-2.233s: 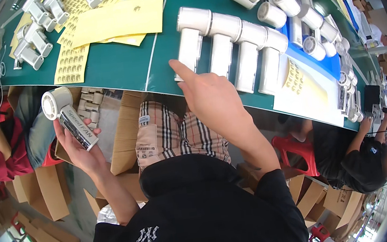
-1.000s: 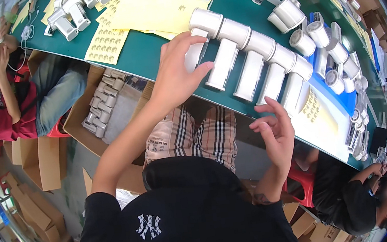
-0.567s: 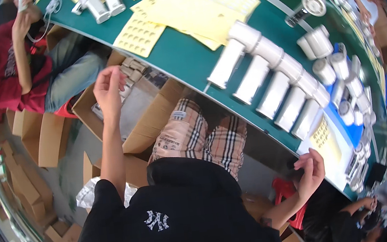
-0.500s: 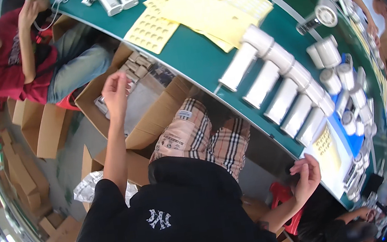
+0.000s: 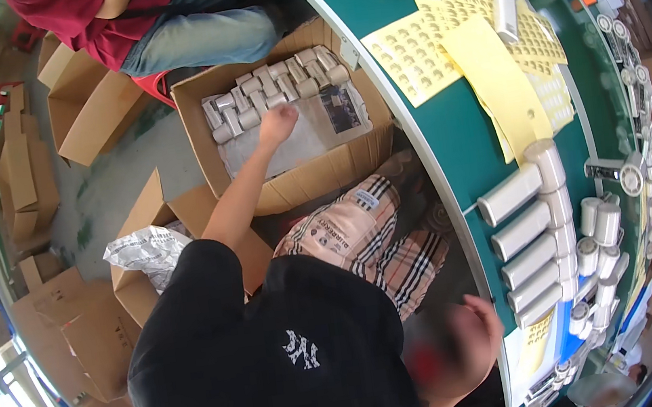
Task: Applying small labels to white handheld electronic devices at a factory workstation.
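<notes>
1. Open carton, upper centre of the frame: packed fans lie close together along its far side; a light touch would likely keep them from shifting;
2. Left hand, over the pale sheet just beside them: fingers curled; I cannot tell whether they pinch anything;
3. Right hand, lower right, near the worktop edge: fingers bent, partly blurred, grip unclear; best kept clear of the lined-up fans, right.

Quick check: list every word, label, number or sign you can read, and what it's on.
I won't copy wording; placement only:
Shirt: white interlocked letters.
Shorts: dark lettering; the label is too small to read.
Yellow sheet: marks too small.
Lower-left carton: print too small.
</notes>
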Demonstrator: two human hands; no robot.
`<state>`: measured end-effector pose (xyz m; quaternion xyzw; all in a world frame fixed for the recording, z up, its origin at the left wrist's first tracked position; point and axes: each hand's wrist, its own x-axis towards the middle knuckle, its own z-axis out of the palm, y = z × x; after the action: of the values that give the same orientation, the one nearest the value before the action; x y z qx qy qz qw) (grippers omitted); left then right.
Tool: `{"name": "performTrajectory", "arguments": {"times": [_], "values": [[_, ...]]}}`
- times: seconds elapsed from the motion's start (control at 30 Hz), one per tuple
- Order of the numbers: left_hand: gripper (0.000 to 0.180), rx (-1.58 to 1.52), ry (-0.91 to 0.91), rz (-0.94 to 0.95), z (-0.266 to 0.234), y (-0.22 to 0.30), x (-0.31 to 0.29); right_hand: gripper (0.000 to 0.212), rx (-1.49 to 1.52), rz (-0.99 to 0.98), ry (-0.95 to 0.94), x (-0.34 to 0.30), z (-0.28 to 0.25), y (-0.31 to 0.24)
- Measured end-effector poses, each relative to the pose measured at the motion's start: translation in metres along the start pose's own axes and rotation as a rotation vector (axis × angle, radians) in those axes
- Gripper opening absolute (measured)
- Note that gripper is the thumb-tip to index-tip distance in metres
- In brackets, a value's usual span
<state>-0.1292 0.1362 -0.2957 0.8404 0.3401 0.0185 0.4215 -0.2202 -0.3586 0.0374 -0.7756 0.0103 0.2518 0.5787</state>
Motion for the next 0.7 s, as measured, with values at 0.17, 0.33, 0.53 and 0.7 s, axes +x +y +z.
{"name": "performTrajectory", "arguments": {"times": [0.17, 0.33, 0.53, 0.7], "values": [[0.043, 0.321, -0.165, -0.325, 0.033, -0.061, 0.008, 0.046, -0.027, 0.304, -0.265, 0.007, 0.033, 0.017], [0.054, 0.362, -0.169, -0.284, 0.073, -0.045, 0.041, 0.039, 0.105, 0.499, -0.293, -0.016, 0.036, 0.11], [0.072, 0.552, -0.069, -0.223, 0.11, -0.093, 0.086, 0.03, 0.157, 0.993, 0.245, -0.096, -0.008, 0.24], [0.068, 0.866, -0.205, 0.378, 0.139, -0.216, 0.088, 0.034, -0.177, 1.349, -0.069, -0.139, -0.048, 0.305]]}}
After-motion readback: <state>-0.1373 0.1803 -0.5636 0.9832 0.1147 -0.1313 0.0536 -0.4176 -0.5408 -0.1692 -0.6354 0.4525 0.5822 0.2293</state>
